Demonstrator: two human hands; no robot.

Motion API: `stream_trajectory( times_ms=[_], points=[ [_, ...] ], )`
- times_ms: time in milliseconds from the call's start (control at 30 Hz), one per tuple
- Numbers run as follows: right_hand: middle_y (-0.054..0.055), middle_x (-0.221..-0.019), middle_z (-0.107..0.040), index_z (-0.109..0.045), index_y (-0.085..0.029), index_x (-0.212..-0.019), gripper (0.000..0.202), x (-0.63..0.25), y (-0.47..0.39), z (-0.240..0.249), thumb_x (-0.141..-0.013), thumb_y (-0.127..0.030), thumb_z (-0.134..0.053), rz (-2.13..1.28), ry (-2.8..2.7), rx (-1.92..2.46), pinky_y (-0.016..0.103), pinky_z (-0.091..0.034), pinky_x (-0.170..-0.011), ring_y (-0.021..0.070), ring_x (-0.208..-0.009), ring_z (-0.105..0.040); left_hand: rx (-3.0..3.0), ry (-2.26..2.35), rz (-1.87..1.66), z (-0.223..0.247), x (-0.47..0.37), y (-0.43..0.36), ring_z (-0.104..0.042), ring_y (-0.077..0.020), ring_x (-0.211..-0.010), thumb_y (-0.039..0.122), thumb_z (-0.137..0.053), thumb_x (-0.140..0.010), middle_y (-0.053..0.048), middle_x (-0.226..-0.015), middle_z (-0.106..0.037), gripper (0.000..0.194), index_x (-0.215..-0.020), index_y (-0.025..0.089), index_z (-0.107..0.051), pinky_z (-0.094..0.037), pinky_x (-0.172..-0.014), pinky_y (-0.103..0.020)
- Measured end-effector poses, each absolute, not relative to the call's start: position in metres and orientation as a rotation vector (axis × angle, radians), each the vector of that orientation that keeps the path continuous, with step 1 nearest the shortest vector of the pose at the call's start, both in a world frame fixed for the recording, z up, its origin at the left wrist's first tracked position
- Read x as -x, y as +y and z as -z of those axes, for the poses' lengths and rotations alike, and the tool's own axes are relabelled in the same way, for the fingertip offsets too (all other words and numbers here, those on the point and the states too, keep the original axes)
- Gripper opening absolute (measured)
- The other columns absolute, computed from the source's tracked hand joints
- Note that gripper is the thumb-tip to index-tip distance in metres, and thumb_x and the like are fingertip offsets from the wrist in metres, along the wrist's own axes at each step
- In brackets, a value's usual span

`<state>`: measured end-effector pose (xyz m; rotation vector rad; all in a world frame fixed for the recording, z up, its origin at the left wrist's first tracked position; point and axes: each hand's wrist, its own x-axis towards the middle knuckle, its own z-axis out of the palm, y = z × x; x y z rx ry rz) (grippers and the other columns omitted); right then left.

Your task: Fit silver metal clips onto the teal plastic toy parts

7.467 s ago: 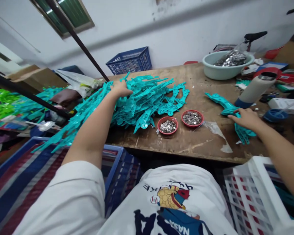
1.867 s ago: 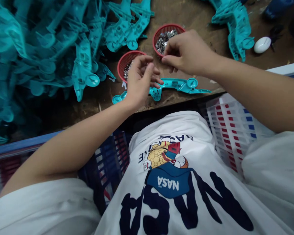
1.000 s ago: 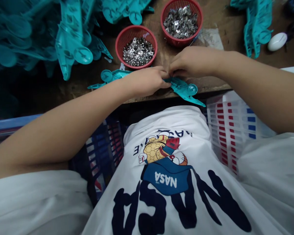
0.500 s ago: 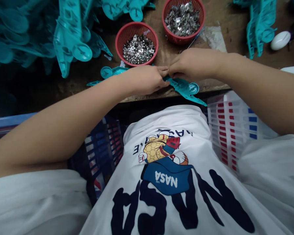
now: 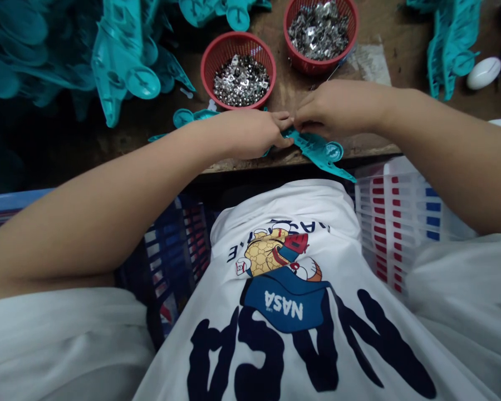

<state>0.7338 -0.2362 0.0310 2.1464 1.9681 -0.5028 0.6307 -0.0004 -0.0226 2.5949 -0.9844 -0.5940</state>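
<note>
A long turquoise plastic part (image 5: 317,153) with a round disc on it lies at the table's front edge, its pointed end sticking out over the edge. My left hand (image 5: 261,132) grips this part near its left end, fingers on the far side and thumb on the near side. Right beside it, my right hand (image 5: 332,108) bends over the same part with its fingertips pinched together. Whatever those fingertips hold is hidden. Behind my left wrist lies another turquoise piece (image 5: 183,117), partly covered by my forearm.
Just beyond my hands stand two red baskets of small metal pieces, a left basket (image 5: 204,69) and a right basket (image 5: 287,53). Turquoise parts (image 5: 125,61) pile up at the left; more parts (image 5: 453,50) lie far right near a white oval object (image 5: 484,73). A white plastic basket (image 5: 365,209) stands below the edge.
The view has shifted slightly, so the table and baskets sit a little further right and higher. Both hands stay at the turquoise part, with only small finger movement.
</note>
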Motion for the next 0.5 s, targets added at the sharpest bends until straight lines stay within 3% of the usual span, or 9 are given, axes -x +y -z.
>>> stream_trajectory(
  times_ms=[233,367,500],
  points=[
    [0.017,-0.117,-0.082,-0.079,-0.007,-0.128,0.028,-0.718,-0.235,-0.040,-0.120,-0.020,-0.056,0.447,1.807,-2.150,0.042,-0.055,-0.095,0.0310,-0.111,-0.078,-2.578,-0.985,0.559,0.024,-0.631,-0.001,-0.041,-0.0323,-0.174,0.019,-0.061,-0.089,-0.006,-0.176,-0.059,0.075,-0.162,0.030,-0.073,-0.046,-0.136,-0.050],
    [0.021,-0.132,-0.079,-0.074,-0.010,-0.142,0.034,-0.711,-0.237,-0.044,-0.120,-0.018,-0.049,0.412,1.785,-2.089,0.045,-0.056,-0.093,0.0344,-0.116,-0.077,-2.571,-0.969,0.513,0.029,-0.630,-0.001,-0.045,-0.0356,-0.171,0.019,-0.063,-0.090,-0.009,-0.174,-0.061,0.069,-0.158,0.027,-0.075,-0.047,-0.135,-0.053],
    [0.020,-0.132,-0.078,-0.071,-0.009,-0.147,0.038,-0.711,-0.238,-0.042,-0.119,-0.013,-0.047,0.411,1.827,-1.990,0.044,-0.056,-0.087,0.0346,-0.112,-0.077,-2.572,-0.948,0.519,0.032,-0.630,-0.001,-0.046,-0.0365,-0.170,0.018,-0.062,-0.090,-0.008,-0.168,-0.065,0.068,-0.156,0.025,-0.076,-0.046,-0.135,-0.051]
  ],
)
